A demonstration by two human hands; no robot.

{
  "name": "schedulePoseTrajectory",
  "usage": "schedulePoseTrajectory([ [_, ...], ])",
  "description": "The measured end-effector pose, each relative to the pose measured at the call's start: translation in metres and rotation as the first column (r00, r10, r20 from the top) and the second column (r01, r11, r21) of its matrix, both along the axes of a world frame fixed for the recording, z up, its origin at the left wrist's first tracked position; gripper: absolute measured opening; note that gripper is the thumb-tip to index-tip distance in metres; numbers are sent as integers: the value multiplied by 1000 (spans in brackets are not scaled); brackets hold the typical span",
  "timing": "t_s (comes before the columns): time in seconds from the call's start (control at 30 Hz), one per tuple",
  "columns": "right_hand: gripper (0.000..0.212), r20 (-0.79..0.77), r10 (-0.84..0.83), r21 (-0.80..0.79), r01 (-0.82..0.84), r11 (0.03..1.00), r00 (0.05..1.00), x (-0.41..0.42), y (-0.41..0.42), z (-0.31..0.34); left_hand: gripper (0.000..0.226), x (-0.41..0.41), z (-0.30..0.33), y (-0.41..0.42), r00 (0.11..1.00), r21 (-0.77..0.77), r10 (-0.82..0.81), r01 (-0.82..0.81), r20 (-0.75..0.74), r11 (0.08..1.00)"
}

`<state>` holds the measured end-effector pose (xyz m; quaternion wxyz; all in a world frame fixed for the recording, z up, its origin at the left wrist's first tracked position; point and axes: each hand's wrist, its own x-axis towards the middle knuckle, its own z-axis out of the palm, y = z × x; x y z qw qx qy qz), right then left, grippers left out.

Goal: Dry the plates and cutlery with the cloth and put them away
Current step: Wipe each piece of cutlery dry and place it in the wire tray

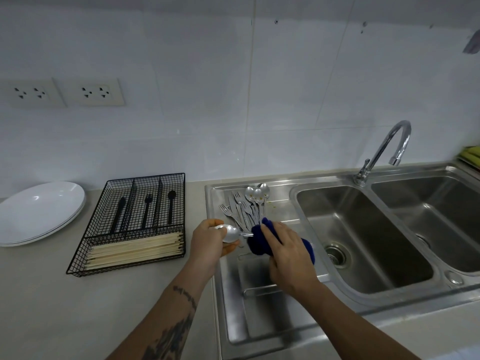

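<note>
My left hand (211,240) holds a metal spoon (230,233) by its bowl above the steel draining board (259,307). My right hand (288,252) grips a dark blue cloth (257,242) wrapped round the spoon's handle. Behind my hands a pile of forks and spoons (246,203) lies on the draining board. A black wire cutlery tray (135,219) stands on the counter to the left, with black knife, fork and spoon outlines in its upper slots and pale chopsticks (135,249) in its front section. Stacked white plates (39,211) sit at the far left.
A double steel sink (363,242) with a curved tap (384,152) fills the right side. Two wall sockets (65,92) sit on the tiled wall above the counter (52,307). Something green and yellow (471,157) shows at the right edge.
</note>
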<state>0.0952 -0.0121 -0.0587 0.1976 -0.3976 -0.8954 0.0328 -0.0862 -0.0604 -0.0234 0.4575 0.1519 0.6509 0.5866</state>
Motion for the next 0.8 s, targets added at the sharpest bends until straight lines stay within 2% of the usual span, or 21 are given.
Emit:
schedulePoseTrajectory([
  [0.1,79,13,-28,-3,28,1000,1000,-4,-3,5,18,2,-3,-4,1000,13,-4,4,14,1000],
  [0.27,82,-11,63,3,-63,998,998,-21,-12,9,14,-3,1,-1,999,16,-11,11,38,1000],
  [0.43,80,16,-4,-58,5,998,1000,-1,-6,2,15,-17,-1,-6,984,-14,-1,3,178,1000],
  [0.6,77,-4,61,-33,-61,998,998,-23,-13,5,11,-15,-7,-6,956,9,71,-76,285,997],
  [0.73,76,-39,44,-72,-46,996,998,-29,-8,5,17,-28,-10,-1,962,28,123,-134,244,991],
  [0.8,75,-47,23,-84,-27,996,999,-26,-1,6,17,-40,-9,3,973,6,149,-153,178,988],
])
